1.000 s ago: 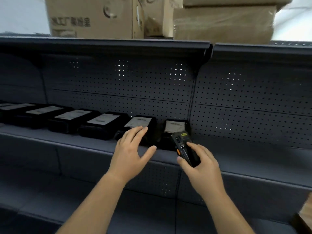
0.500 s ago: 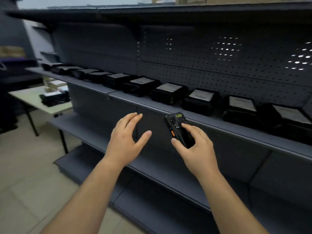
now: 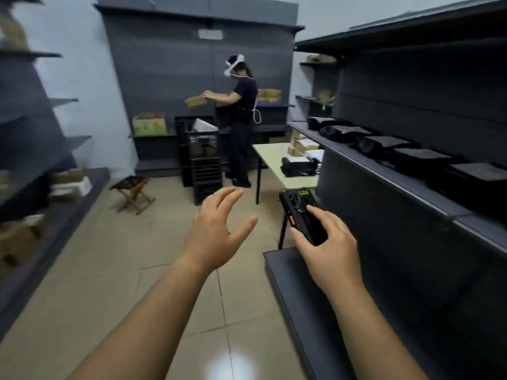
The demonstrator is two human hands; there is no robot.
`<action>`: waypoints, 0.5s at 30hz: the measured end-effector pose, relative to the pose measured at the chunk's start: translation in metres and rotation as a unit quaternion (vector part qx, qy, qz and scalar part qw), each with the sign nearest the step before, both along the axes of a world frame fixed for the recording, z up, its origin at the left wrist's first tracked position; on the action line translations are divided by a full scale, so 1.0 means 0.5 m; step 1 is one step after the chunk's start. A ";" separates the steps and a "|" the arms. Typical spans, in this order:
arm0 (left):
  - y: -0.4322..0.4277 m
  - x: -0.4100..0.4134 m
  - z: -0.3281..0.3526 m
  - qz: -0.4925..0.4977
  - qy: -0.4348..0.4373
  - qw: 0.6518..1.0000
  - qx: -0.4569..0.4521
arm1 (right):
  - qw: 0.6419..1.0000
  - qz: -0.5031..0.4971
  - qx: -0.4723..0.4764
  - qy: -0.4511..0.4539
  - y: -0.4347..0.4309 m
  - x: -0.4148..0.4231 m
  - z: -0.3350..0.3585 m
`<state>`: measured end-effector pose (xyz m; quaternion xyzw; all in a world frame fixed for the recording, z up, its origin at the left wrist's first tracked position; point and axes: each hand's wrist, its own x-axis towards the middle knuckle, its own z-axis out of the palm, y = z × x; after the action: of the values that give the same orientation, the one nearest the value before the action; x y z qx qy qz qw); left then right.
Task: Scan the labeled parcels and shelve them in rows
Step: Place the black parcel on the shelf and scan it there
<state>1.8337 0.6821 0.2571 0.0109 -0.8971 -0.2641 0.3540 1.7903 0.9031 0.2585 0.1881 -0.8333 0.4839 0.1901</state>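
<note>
Grips one scanner (image 3: 301, 215) in right hand (image 3: 327, 249), spreads empty left hand (image 3: 218, 231) wide, beside five blurred parcels (image 3: 419, 158) rowed on one shelf (image 3: 384, 182).

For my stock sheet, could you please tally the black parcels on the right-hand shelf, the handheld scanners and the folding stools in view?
Black parcels on the right shelf: 5, blurred
Handheld scanner, gripped by the right hand: 1
Folding stool: 1
Total: 7

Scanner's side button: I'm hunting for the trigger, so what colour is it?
Orange, on the black scanner; head view shows it best.
</note>
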 end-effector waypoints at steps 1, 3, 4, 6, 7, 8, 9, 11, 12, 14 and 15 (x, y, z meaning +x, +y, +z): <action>-0.042 -0.023 -0.006 0.017 -0.001 1.000 0.008 | 1.000 0.016 0.008 0.002 -0.046 -0.037 -0.005; -0.126 -0.078 -0.021 0.043 0.003 0.999 0.016 | 0.999 0.039 0.019 0.008 -0.135 -0.112 -0.018; -0.166 -0.110 -0.029 0.050 0.005 0.999 0.016 | 0.999 0.046 0.022 0.012 -0.177 -0.151 -0.026; -0.245 -0.185 -0.044 0.057 0.004 0.998 0.014 | 0.998 0.052 0.025 0.017 -0.260 -0.232 -0.039; -0.282 -0.228 -0.046 0.057 0.001 0.998 0.017 | 0.998 0.051 0.024 0.017 -0.300 -0.275 -0.042; -0.316 -0.272 -0.045 0.055 -0.003 0.998 0.021 | 0.998 0.049 0.023 0.018 -0.336 -0.316 -0.042; -0.348 -0.318 -0.043 0.051 -0.009 0.998 0.022 | 0.999 0.045 0.021 0.017 -0.370 -0.357 -0.042; -0.405 -0.414 -0.037 0.042 -0.023 0.999 0.018 | 0.999 0.034 0.018 0.015 -0.427 -0.439 -0.039; -0.431 -0.461 -0.034 0.040 -0.027 0.999 0.020 | 0.999 0.029 0.018 0.013 -0.451 -0.480 -0.040; -0.474 -0.550 -0.040 0.034 -0.041 0.998 0.027 | 0.999 0.018 0.027 0.008 -0.490 -0.558 -0.049; -0.494 -0.592 -0.049 0.029 -0.051 0.998 0.029 | 0.999 0.012 0.033 0.001 -0.508 -0.596 -0.056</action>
<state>1.5376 0.4350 0.2327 0.0601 -0.9053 -0.2786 0.3151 1.4921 0.6493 0.2303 0.2045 -0.8461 0.4583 0.1795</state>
